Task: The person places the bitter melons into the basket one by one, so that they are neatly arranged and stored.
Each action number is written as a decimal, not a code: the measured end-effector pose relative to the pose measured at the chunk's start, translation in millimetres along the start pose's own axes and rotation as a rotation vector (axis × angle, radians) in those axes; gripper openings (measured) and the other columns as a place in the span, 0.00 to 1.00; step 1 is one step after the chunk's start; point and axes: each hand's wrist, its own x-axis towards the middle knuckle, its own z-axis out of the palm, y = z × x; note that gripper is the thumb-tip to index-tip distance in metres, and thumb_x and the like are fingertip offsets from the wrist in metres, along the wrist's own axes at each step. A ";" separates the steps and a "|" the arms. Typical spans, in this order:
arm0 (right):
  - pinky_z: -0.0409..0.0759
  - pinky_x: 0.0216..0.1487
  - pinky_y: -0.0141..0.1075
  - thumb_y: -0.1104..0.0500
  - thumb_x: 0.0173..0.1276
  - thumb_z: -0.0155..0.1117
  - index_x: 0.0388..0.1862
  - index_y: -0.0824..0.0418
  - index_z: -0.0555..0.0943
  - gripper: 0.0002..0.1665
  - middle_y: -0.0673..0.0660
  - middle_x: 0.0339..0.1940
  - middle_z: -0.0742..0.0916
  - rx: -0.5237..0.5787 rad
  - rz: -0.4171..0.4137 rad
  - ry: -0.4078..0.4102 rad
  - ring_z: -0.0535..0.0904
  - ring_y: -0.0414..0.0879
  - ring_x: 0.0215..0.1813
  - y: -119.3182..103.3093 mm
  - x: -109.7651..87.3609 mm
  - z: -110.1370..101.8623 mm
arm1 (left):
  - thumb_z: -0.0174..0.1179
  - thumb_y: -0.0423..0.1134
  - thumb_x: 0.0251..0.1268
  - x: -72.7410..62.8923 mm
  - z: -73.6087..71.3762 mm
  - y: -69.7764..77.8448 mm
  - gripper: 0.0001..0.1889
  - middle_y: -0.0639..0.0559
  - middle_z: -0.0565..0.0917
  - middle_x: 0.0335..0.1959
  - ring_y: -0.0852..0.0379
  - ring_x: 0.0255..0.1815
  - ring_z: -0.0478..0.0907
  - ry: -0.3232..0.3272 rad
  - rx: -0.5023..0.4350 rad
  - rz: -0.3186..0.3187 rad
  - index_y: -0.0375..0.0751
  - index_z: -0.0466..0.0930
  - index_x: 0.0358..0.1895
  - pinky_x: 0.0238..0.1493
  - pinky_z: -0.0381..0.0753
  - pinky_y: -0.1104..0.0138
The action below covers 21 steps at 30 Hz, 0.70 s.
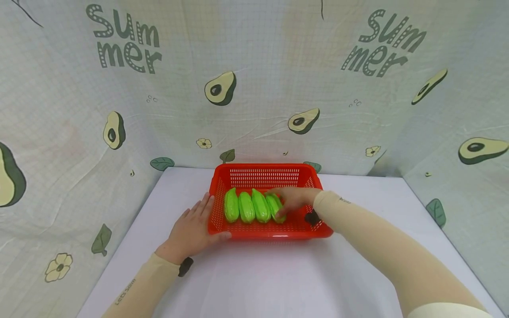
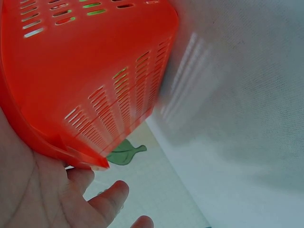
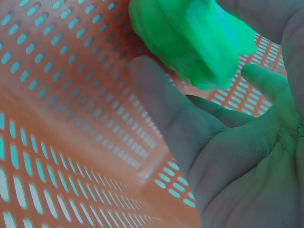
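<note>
A red plastic basket (image 1: 270, 232) with slotted walls stands on the white table. Several bright green, ridged, gourd-like vegetables (image 1: 246, 206) lie side by side in its left and middle part. My right hand (image 1: 296, 198) reaches over the rightmost green vegetable (image 1: 274, 204), fingers at its far end and thumb by its near end. In the right wrist view a gap shows between the palm and this green vegetable (image 3: 190, 42). My left hand (image 1: 195, 229) rests against the basket's left front corner, fingers spread and fairly straight; the left wrist view shows the palm by the rim (image 2: 57, 152).
The white table (image 1: 262, 282) extends in front and to both sides of the basket. A cloth (image 1: 262, 53) printed with avocados, leaves and lettering hangs behind and at the sides. A dark strap piece (image 1: 312, 217) on the right wrist hangs over the basket's right part.
</note>
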 end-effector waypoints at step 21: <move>0.85 0.45 0.44 0.60 0.66 0.71 0.80 0.49 0.60 0.47 0.63 0.74 0.68 0.147 -0.072 0.282 0.76 0.63 0.62 39.1 -138.3 -58.3 | 0.45 0.83 0.52 -1.0 -2.2 2.6 0.63 0.37 0.52 0.79 0.32 0.74 0.57 -0.001 -0.015 -0.012 0.33 0.49 0.79 0.68 0.61 0.39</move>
